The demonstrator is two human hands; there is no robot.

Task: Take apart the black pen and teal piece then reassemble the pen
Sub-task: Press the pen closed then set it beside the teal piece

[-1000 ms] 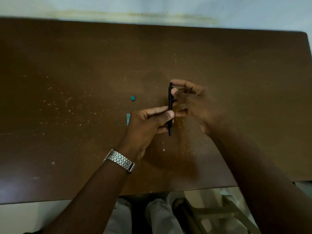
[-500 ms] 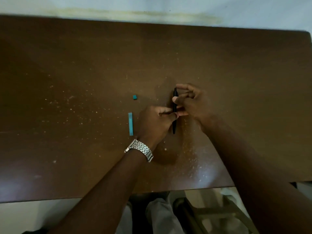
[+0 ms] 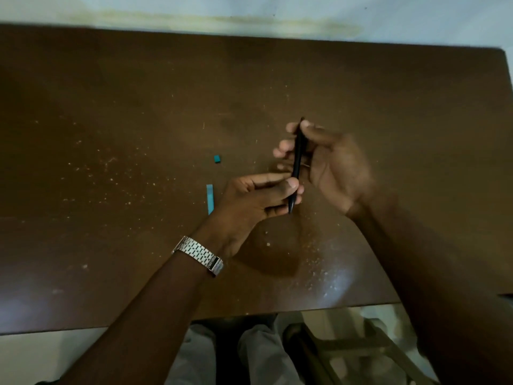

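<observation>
Black pen (image 3: 297,159) is up off the table (image 3: 111,93), held between both your hands over the middle of the brown top. It runs near-vertical in the head view, slightly tilted, far end leaning right, pointed end toward you.

Left hand (image 3: 258,198): thumb and forefinger clamped on the lower part of the barrel, just above the tip; other fingers curled under. Metal watch (image 3: 198,255) on that wrist.

Right hand (image 3: 330,165): fingertips (image 3: 305,125) closed on the upper end of the pen, thumb side on the right, other fingers wrapping round from behind on the left. Hand is motion-blurred, so exact finger contact lower down the barrel can't be told.

Teal strip (image 3: 210,198) lies flat on the table just left of your left hand, long axis running away from you, its near end hidden behind the hand. Small teal piece (image 3: 217,158) sits further back, apart from the strip, touching nothing. Both are well clear of the pen.

Table surface is speckled with pale flecks, densest left of centre and near the front edge. Your knees and part of a wooden chair frame (image 3: 347,348) show below the table edge
</observation>
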